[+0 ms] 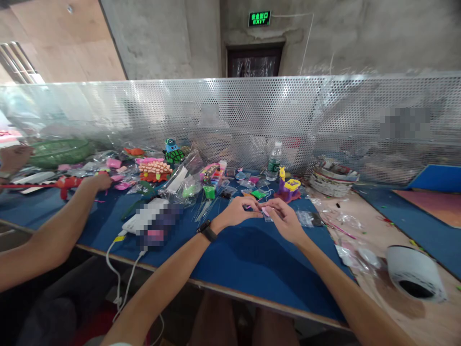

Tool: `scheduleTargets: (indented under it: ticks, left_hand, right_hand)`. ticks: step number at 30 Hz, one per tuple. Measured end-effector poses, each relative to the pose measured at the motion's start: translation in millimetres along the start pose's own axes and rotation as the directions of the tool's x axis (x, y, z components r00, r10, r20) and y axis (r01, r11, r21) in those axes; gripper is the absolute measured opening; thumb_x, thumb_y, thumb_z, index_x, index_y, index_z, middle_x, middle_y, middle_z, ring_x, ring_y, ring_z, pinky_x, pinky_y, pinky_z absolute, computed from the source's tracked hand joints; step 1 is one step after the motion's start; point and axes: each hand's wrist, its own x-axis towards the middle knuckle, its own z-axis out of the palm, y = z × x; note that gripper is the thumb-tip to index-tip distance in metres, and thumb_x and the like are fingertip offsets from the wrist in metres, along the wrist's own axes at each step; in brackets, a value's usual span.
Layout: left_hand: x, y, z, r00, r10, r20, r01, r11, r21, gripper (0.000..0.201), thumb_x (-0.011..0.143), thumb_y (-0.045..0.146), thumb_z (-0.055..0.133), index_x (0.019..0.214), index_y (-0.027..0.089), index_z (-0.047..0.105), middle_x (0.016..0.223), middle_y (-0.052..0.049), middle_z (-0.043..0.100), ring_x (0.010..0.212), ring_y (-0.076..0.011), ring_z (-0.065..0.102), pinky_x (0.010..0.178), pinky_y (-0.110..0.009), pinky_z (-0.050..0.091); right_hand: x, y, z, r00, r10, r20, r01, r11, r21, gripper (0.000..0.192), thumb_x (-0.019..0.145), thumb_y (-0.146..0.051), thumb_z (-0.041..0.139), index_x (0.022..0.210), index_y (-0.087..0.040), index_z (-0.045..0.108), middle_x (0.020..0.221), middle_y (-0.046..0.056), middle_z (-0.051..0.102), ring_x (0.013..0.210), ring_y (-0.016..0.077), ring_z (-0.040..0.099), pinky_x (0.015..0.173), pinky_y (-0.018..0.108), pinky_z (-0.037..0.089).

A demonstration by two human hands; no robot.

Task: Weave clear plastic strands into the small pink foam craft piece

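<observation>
My left hand (238, 210) and my right hand (284, 217) meet over the blue mat (252, 254). Both pinch a small pink piece (265, 211) with a bit of clear plastic between the fingertips. A black band sits on my left wrist (207, 230). Just beyond my fingers stands a purple and yellow foam toy (289, 188), with small green and pink foam bits (258, 194) around it.
A co-worker's arm (65, 216) reaches in from the left toward a red foam piece (66, 182). Foam figures, clear bags, a water bottle (274, 161), a green basket (59, 151), a woven basket (331, 180) and a white tape roll (414, 274) lie about. A perforated metal screen (230, 120) bounds the far side.
</observation>
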Motion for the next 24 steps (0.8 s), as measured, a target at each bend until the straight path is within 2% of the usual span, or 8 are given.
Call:
scheduleTargets:
  ticks: [5,8,11,14,19,22,24]
  left_hand:
    - [-0.7,-3.2,0.6,0.999,-0.018,0.039,0.018,1.0,-0.008,0.03,0.077,0.048,0.078,0.071,0.019,0.074,0.087,-0.004,0.072,0.087,-0.0197,0.067,0.085,-0.033,0.05]
    - [-0.1,-1.1,3.8,0.999,-0.014,-0.042,0.015,0.999,0.035,0.029,0.076,0.048,0.078,0.078,0.019,0.075,0.09,-0.005,0.074,0.09,-0.0213,0.068,0.088,-0.034,0.051]
    - [0.5,2.5,5.8,0.987,0.055,-0.153,-0.037,0.992,0.121,0.03,0.079,0.047,0.077,0.088,0.019,0.075,0.098,-0.007,0.075,0.096,-0.0224,0.068,0.091,-0.035,0.051]
    - [0.0,3.7,5.4,0.971,0.094,-0.219,-0.049,0.978,0.202,0.029,0.084,0.045,0.072,0.098,0.02,0.074,0.103,-0.008,0.075,0.098,-0.0219,0.069,0.091,-0.035,0.052]
    - [-1.5,0.1,5.0,0.979,0.144,-0.145,-0.097,0.953,0.287,0.029,0.085,0.044,0.071,0.104,0.022,0.074,0.107,-0.008,0.076,0.102,-0.024,0.07,0.093,-0.036,0.053]
    - [-1.6,-0.4,3.5,0.984,0.103,-0.144,-0.066,0.968,0.243,0.025,0.091,0.042,0.065,0.099,0.022,0.076,0.101,-0.008,0.077,0.096,-0.0229,0.072,0.089,-0.035,0.054]
    - [-1.3,0.8,1.6,0.989,0.075,-0.126,-0.05,0.98,0.192,0.027,0.085,0.044,0.071,0.098,0.021,0.077,0.101,-0.008,0.077,0.095,-0.0237,0.072,0.087,-0.036,0.055]
  right_hand:
    - [-0.2,0.3,1.9,1.0,-0.007,0.013,0.007,1.0,0.01,0.024,0.094,-0.046,0.059,0.103,-0.024,0.061,0.11,0.008,0.072,0.098,0.0204,0.07,0.088,0.037,0.057]
    - [0.9,0.9,2.0,1.0,0.007,-0.011,-0.007,1.0,0.004,0.025,0.093,-0.047,0.06,0.104,-0.024,0.062,0.11,0.008,0.072,0.098,0.0205,0.07,0.085,0.036,0.057]
    - [3.1,0.0,0.0,0.999,0.015,-0.05,-0.016,1.0,-0.006,0.026,0.092,-0.048,0.061,0.103,-0.024,0.063,0.107,0.008,0.072,0.095,0.0211,0.07,0.079,0.034,0.058]
    - [4.7,-1.9,-2.3,0.997,-0.018,-0.078,0.012,0.997,-0.073,0.027,0.093,-0.048,0.059,0.102,-0.024,0.064,0.105,0.008,0.072,0.095,0.0217,0.07,0.081,0.035,0.058]
    - [3.2,-5.3,0.5,0.998,-0.035,-0.053,0.027,0.99,-0.137,0.024,0.092,-0.047,0.06,0.098,-0.024,0.065,0.103,0.007,0.072,0.091,0.0218,0.071,0.077,0.035,0.059]
    - [1.5,-6.9,4.1,0.999,-0.033,-0.043,0.025,0.983,-0.18,0.024,0.092,-0.047,0.059,0.096,-0.024,0.065,0.099,0.006,0.073,0.089,0.022,0.072,0.068,0.032,0.059]
    - [1.1,-7.4,5.2,0.999,-0.037,-0.03,0.03,0.978,-0.207,0.023,0.093,-0.046,0.058,0.097,-0.025,0.065,0.099,0.006,0.073,0.091,0.0228,0.072,0.065,0.031,0.058]
